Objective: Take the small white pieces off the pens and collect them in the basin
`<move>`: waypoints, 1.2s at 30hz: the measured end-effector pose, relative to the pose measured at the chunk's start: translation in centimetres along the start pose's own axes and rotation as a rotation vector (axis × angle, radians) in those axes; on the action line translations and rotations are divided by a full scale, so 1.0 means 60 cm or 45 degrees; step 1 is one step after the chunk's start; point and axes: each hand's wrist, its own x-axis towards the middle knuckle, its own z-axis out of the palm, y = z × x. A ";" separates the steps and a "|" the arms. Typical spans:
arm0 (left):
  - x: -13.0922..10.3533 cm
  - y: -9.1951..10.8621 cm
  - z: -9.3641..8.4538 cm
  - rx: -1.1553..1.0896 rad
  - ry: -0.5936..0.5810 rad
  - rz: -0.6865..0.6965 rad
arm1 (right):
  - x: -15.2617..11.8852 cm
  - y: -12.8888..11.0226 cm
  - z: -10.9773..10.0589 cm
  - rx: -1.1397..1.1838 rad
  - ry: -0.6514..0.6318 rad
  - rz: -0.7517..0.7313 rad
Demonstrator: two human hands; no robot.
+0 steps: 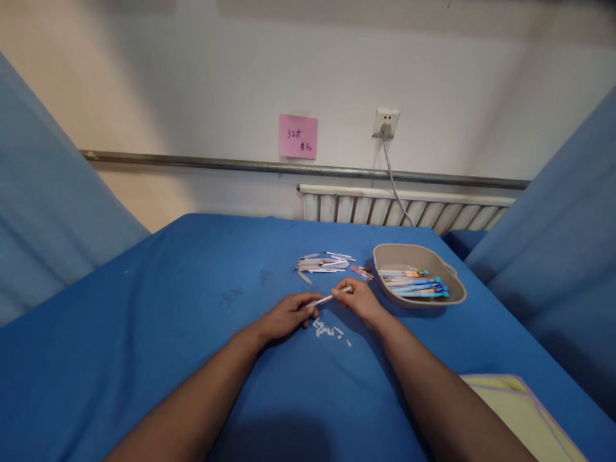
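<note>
Between my two hands lies a thin whitish pen-like stick, tilted up to the right. My left hand is closed on its lower end, and my right hand pinches its upper end. Just below them, several small white pieces are scattered on the blue cover. Beyond my hands is a pile of slim pale sticks, with a few reddish pieces to its right. A beige basket at the right holds several blue and orange pens.
The blue cover spreads over the surface. A yellow cloth lies at the lower right. Behind are a metal rail, a radiator, a pink note and a socket with a cable. Blue curtains hang on both sides.
</note>
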 end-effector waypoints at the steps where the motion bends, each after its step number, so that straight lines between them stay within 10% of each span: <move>1: -0.001 0.002 0.001 0.008 -0.005 0.007 | -0.001 0.000 0.002 -0.066 -0.030 -0.015; 26: -0.005 0.015 0.001 0.134 0.009 0.020 | -0.001 0.004 0.016 -0.295 -0.138 -0.065; 36: 0.007 0.010 -0.014 0.077 0.040 -0.018 | 0.000 -0.023 0.015 -0.716 -0.022 -0.399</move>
